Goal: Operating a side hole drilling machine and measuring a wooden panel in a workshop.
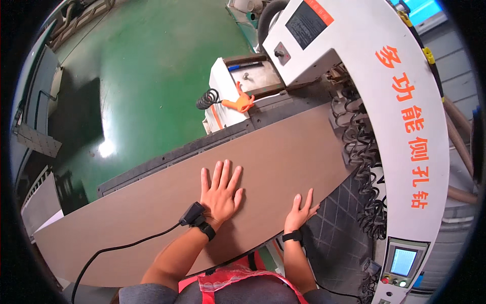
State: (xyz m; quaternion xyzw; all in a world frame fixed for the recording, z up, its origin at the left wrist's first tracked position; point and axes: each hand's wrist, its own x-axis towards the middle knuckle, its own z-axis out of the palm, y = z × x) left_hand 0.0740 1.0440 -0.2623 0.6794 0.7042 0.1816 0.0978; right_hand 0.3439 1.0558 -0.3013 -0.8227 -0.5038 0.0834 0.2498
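While both palms press flat, the left hand (220, 193) lies spread, fingers open, on the middle of the long brown panel (152, 202), and the right hand (300, 212) rests open on its near edge, gripping nothing. By my judgement, the step in hand is steadying or sliding the board on the grey machine bed (331, 233); any further move calls for even pressure from the 2 hands. Its long axis runs from lower left up to the right, its far end pointing under the white machine arch (405, 152).
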